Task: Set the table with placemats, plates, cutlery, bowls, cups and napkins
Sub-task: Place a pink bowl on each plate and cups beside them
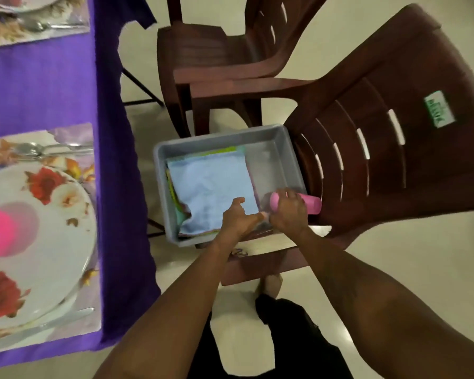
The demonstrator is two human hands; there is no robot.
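Under right hand [286,212], pink cup [311,205]

Brown plastic chairs [394,119] on pale floor [394,269]

— Where is the tray [159,187]?
— On the seat of the near chair [394,132], right of the table [39,86]. A second chair [216,58] stands behind it.
— And in it?
— A stack of napkins [214,187], against its left wall. A cup [311,205] lies over its near right corner, in the right hand [288,212].
— On the table?
— A plate [39,242] on the near placemat [89,318], spoon and fork [39,150] behind it, a knife [52,324] before it. A far placemat [25,34] lies behind.
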